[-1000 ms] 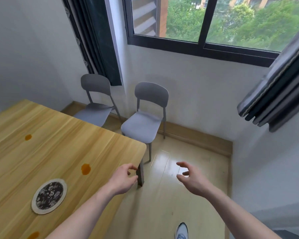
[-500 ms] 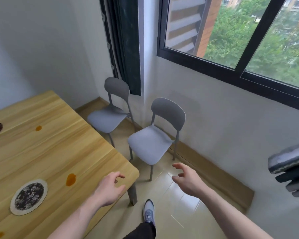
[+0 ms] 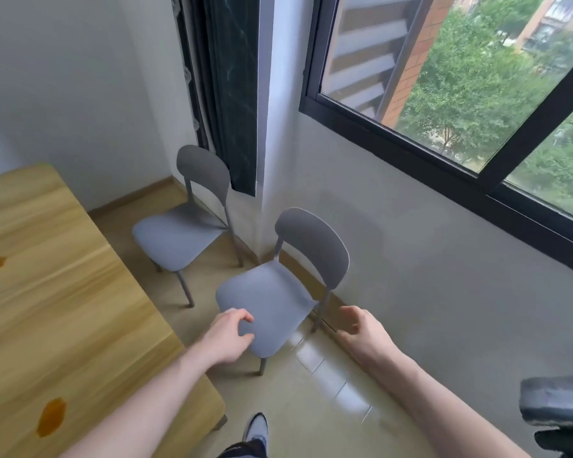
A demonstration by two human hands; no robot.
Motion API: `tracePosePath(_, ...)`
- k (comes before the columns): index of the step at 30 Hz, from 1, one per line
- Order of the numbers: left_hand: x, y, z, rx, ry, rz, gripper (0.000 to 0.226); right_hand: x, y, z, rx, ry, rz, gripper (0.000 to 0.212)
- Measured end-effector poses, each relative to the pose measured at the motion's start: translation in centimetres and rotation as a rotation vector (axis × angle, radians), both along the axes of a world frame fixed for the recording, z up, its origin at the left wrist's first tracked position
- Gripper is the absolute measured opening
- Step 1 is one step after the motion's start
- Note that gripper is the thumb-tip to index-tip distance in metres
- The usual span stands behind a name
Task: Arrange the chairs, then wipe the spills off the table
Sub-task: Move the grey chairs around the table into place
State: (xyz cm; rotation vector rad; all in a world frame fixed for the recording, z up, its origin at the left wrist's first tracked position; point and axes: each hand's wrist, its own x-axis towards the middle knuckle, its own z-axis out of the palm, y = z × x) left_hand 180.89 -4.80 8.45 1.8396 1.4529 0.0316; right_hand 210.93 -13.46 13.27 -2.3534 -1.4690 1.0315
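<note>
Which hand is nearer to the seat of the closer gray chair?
Left. The left hand is over the front edge of the closer chair seat, fingers curled, contact unclear. The right hand hangs off to the seat's right side, above the floor, apart from it.

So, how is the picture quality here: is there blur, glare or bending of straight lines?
Head view: the table grain is smeared by motion blur, and both hands, left and right, look soft. The window frame runs tilted across the picture, a wide-angle effect. Daylight makes pale glare patches on the floor. The near chair is fairly sharp.
</note>
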Motion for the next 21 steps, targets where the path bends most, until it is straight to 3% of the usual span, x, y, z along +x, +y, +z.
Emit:
tracePosePath(5,3.6,4.2,0.3,-0.024,-0.067,0.036,0.027,2.4,6.8,-0.1,-0.043,-0.027,0.068,0.055)
tracePosePath(14,4.9,7.3,-2.2,-0.056,-0.009,0.229,0.024,7.8,19.9,-4.5,-0.096,-0.065,0.183,0.073)
tracePosePath(21,10.7,8.8,-3.0,-0.117,0.056,0.438,0.025,13.0,28.0,-8.2,-0.212,-0.066,0.258,0.087)
